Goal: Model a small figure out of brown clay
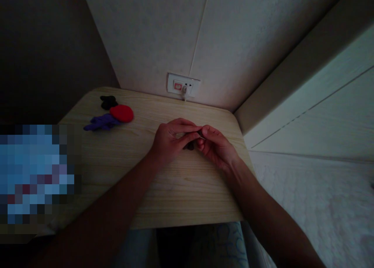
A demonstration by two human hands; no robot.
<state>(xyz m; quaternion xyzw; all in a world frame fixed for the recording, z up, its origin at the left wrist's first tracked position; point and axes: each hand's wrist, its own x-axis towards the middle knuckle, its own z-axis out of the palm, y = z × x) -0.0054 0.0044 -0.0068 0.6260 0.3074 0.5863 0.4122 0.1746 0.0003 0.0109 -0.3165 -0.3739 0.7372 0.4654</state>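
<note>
My left hand [171, 139] reaches over the table, its thumb and fingers pinched together. My right hand [217, 143] meets it from the right, thumb and fingertips closed. Both sets of fingertips grip a small dark soft-looking piece [200, 133], mostly covered by the fingers. Just below the fingers shows more dark material [189, 146]; whether it belongs to the same piece I cannot tell. Toward the table's back left sits a flat red oval piece [122, 113], overlapping a rough purple lump [102, 122]. A black lump [108, 102] lies behind them.
The light wood table [163, 190] has rounded back corners and stands against a pale wall [152, 38]. A wall socket [175, 85] with a plug in it is just above the back edge. Right of the table is a pale quilted surface [315, 205]. A pixelated patch covers the lower left.
</note>
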